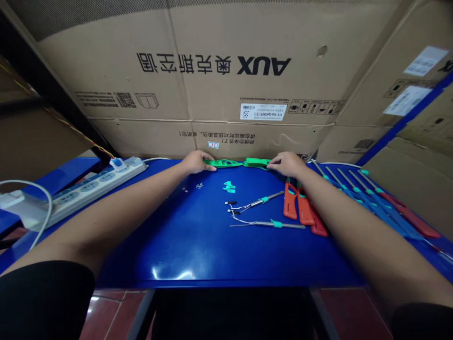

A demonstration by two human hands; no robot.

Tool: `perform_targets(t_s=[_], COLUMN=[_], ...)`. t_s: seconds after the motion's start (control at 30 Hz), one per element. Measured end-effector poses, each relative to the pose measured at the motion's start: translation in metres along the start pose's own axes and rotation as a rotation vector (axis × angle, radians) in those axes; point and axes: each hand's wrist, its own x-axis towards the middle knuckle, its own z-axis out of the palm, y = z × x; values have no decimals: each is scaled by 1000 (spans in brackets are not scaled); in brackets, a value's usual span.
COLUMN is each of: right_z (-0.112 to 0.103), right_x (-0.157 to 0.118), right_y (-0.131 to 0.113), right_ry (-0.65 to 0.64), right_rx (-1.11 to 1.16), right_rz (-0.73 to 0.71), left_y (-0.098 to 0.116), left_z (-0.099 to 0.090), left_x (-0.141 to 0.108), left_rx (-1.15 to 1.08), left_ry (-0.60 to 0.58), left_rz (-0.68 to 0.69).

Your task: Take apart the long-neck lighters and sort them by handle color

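Observation:
At the back of the blue table, my left hand (197, 163) has its thumb and fingers closed on the end of a green plastic lighter shell (226, 164) with cutouts. My right hand (288, 164) grips another green lighter shell (255, 162), which looks like a small stack; its far end is hidden by the fingers. The two green pieces lie end to end, nearly touching. Nearer me are small teal plastic parts (229, 187) and tiny metal bits (199, 185). Two metal lighter tubes (279, 225) with white wires and black igniters lie in the middle.
Orange-red lighter shells (290, 203) lie beside my right forearm. Farther right are several long lighters (375, 196) with blue and red handles. A white power strip (88, 191) with plugs runs along the left. A large cardboard box (212, 99) walls off the back.

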Motion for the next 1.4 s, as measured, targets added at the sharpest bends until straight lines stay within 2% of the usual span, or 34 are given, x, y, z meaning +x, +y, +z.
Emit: perform_targets(t_s=[0.13,0.37,0.57,0.83,1.0,1.23,1.4], right_z=[4,9,8,-4,-1,3,6], right_x=[-1,1,1,2,-1,1,2], right_y=[0,1,-3,-5,-5,-5,-7], right_ry=[-13,-33,-37,7,7,1,-25], right_rx=[-33,-46,-26,25,6,4,-3], right_rz=[-20,-3,12,52,20,16,24], left_y=[10,12,8,14,15,19,25], left_z=[1,5,0,0,1,-14,-9], left_x=[-5,-17,-4,24,34,14,-7], left_rx=[41,170,134,153,180,137,124], left_ry=[31,-107,1,-176,-191,-163,-222], left_rz=[107,248,190,198,141,150,199])
